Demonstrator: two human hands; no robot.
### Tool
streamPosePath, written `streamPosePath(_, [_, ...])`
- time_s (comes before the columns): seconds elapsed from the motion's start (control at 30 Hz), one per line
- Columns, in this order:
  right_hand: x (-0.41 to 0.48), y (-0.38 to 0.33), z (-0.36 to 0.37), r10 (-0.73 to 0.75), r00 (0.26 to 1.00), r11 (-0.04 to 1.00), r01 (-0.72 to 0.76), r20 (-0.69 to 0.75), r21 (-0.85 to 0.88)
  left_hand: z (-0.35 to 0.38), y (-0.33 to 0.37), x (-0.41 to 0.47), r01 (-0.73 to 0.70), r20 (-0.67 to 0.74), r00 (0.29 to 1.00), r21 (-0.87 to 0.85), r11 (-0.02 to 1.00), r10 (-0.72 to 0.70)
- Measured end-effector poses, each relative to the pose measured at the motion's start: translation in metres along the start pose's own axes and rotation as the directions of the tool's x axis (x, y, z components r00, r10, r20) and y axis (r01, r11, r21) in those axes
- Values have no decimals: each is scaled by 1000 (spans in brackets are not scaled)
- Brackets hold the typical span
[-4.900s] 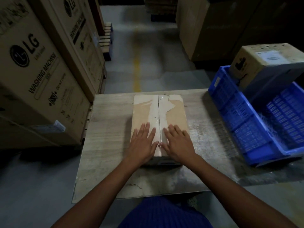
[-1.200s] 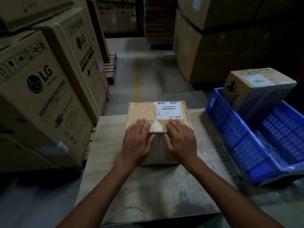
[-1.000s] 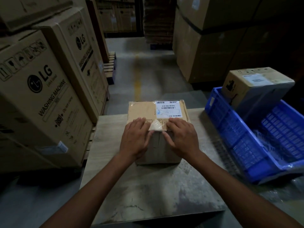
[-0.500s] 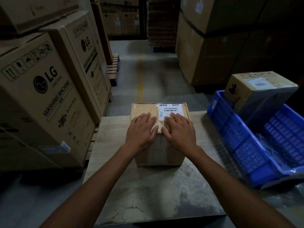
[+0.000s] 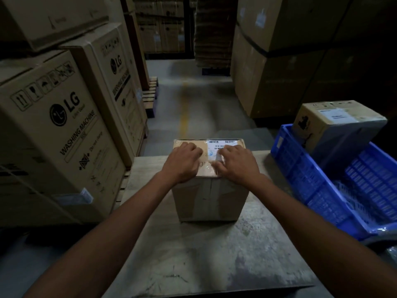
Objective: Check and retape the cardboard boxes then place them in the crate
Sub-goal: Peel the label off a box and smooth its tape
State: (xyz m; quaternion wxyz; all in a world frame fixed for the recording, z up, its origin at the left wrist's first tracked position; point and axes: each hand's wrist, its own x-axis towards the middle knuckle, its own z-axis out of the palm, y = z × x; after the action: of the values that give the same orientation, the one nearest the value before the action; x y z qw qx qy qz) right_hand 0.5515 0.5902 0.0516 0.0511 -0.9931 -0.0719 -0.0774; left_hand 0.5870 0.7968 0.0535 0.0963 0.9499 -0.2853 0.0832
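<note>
Now left hand (image 5: 182, 162) and right hand (image 5: 236, 164) lie farther across the box (image 5: 209, 200).

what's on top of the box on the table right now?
Both hands rest on the box: left hand, right hand. Between them show a white barcode label and glossy tape. The hands cover part of the label and the rest of the top.

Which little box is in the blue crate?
The tilted box on the right, leaning inside the blue crate. The other little box stands upright on the table.
</note>
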Motion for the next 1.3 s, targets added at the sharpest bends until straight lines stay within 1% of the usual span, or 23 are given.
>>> streamPosePath(0.07, [-1,1,-2,59,997,995,-54,-47,85,5,1,-4,35,6,999,-19,999,-35])
streamPosePath(0.1, [-5,1,0,115,990,984,-101,-87,147,9,3,-6,94,13,995,-24,995,-94])
streamPosePath(0.13, [-11,0,3,200,973,963,-172,-120,209,11,6,-8,190,-1,982,-43,981,-190])
streamPosePath(0.17, [-16,-1,5,315,941,922,-272,-125,277,15,7,-10,313,-29,948,-104,944,-318])
streamPosePath(0.2, [-21,1,7,441,894,847,-385,-81,367,15,7,-14,439,-44,888,-207,874,-457])
streamPosePath(0.23, [-25,4,9,551,834,729,-483,2,486,15,6,-18,536,-19,817,-348,769,-577])
streamPosePath(0.27, [-27,9,13,624,773,568,-548,113,614,15,4,-23,582,46,754,-509,634,-656])
streamPosePath(0.3, [-31,13,14,652,725,403,-577,219,710,16,3,-29,588,140,708,-660,468,-692])
streamPosePath(0.33, [-36,15,14,646,707,296,-579,287,760,16,3,-35,573,239,679,-764,297,-694])
streamPosePath(0.37, [-42,14,16,630,718,278,-564,295,778,15,4,-41,554,307,669,-813,179,-676])
streamPosePath(0.4, [-48,12,16,613,746,322,-536,260,780,15,5,-47,535,327,681,-833,140,-655])
streamPosePath(0.43, [-52,10,17,599,771,373,-509,218,776,16,6,-51,513,316,699,-847,142,-641])
streamPosePath(0.47, [-55,8,17,593,780,391,-493,197,778,17,8,-55,490,298,715,-859,149,-632])
streamPosePath(0.57, [-60,7,13,569,786,290,-466,240,836,17,13,-66,425,236,745,-889,171,-624])
streamPosePath(0.67, [-66,11,15,575,792,208,-386,207,899,22,12,-79,331,147,764,-925,186,-628])
streamPosePath(0.77, [-65,15,23,611,764,121,-350,208,929,29,10,-87,181,63,753,-977,114,-655])
streamPosePath(0.83, [-65,18,34,619,736,52,-387,275,921,37,6,-91,150,88,740,-988,36,-666])
streamPosePath(0.93, [-75,14,40,611,676,-80,-464,411,882,55,5,-98,198,144,724,-980,3,-674])
streamPosePath(1.0, [-84,9,53,607,646,-101,-515,463,851,70,6,-108,241,156,682,-970,18,-714])
streamPosePath(1.07, [-94,4,71,620,621,-89,-552,480,829,81,10,-120,309,185,632,-951,27,-752])
streamPosePath(1.1, [-98,1,79,630,612,-79,-562,478,824,86,14,-126,340,211,623,-940,18,-753])
streamPosePath(1.17, [-108,-6,92,658,584,-43,-601,475,798,100,22,-137,387,254,626,-922,11,-737])
streamPosePath(1.3, [-134,-18,114,694,554,27,-658,460,752,127,33,-162,472,271,637,-877,88,-721])
